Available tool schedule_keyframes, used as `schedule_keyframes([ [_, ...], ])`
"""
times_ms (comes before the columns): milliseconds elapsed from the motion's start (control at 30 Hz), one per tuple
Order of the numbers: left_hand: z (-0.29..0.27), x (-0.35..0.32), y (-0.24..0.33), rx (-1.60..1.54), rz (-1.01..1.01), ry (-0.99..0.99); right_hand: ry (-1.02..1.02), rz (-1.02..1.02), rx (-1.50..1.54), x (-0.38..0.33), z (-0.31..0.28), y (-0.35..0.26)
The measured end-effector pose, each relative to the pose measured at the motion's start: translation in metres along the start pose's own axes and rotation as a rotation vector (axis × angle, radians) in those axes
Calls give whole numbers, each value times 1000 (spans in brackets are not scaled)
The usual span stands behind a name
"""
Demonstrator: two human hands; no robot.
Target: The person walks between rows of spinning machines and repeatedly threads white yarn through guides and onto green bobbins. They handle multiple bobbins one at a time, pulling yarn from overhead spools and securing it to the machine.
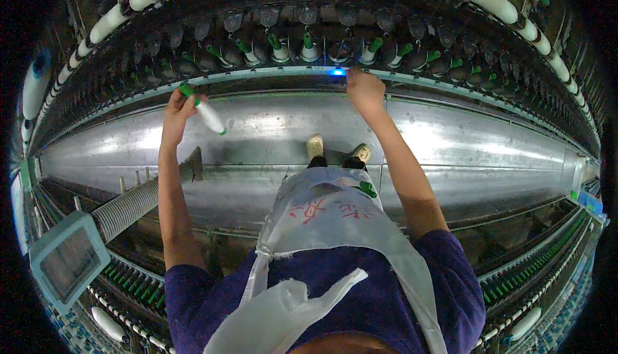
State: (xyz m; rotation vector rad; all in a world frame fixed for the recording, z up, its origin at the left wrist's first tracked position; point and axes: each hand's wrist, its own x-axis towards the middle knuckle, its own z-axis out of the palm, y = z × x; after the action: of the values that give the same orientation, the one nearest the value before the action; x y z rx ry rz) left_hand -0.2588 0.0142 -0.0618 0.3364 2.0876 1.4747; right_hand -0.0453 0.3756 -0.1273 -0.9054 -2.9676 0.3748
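By the rail (pixel 270 70), right fingers (pixel 360 80) curl, their hold unclear; left fingers (pixel 175 100) grip a white bobbin (pixel 211 118).

My own view, downward from my head.
From the left of two fisheye cameras on my head, I look down past my apron (pixel 341 228), close below, to my shoes (pixel 315 145) and the metal floor (pixel 257 138) farther off. The view is upright: my left hand (pixel 176 112) falls left, my right hand (pixel 367 93) right, both in the upper half. Ahead, along the top, the bobbin row (pixel 309 51) bows into an arc toward the rim.
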Motion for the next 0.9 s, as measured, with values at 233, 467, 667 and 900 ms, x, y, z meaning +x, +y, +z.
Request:
schedule_keyframes([
  [233,153,-29,105,-223,803,-142,480,-323,367,11,-68,-14],
  [467,226,23,145,-283,788,-71,-162,5,1367,42,-116,-14],
  [667,310,74,87,156,658,360,216,-405,1468,30,-213,-30],
  [900,337,85,34,219,353,347,355,-632,1181,20,-277,-53],
])
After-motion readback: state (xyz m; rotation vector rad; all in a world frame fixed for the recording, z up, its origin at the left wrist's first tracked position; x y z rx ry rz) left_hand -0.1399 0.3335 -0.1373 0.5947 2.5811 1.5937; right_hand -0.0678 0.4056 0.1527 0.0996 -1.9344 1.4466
